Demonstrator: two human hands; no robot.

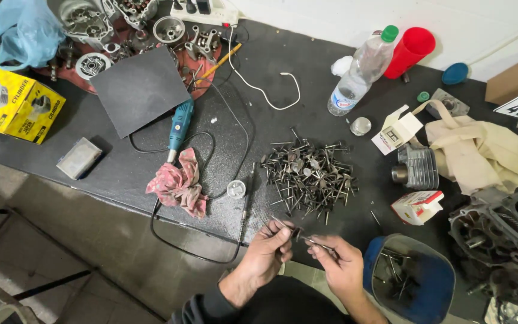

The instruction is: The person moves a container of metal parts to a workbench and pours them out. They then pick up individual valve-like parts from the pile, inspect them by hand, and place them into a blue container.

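Note:
My left hand (268,252) and my right hand (338,261) meet at the near edge of a black workbench (331,78). Each pinches a thin metal engine valve (314,242); the stems point toward each other between my fingers. Just beyond my hands lies a heap of several similar valves (308,174). To the right of my right hand stands a blue container (436,288) with more valves inside it.
A red rag (178,183), a blue rotary tool (180,126) with black cable, a dark sheet (139,87), yellow boxes (16,102), a water bottle (361,69), a red cup (412,51), an engine cylinder (418,168), small cartons, beige cloth (481,153) and engine cases (499,234) crowd the bench.

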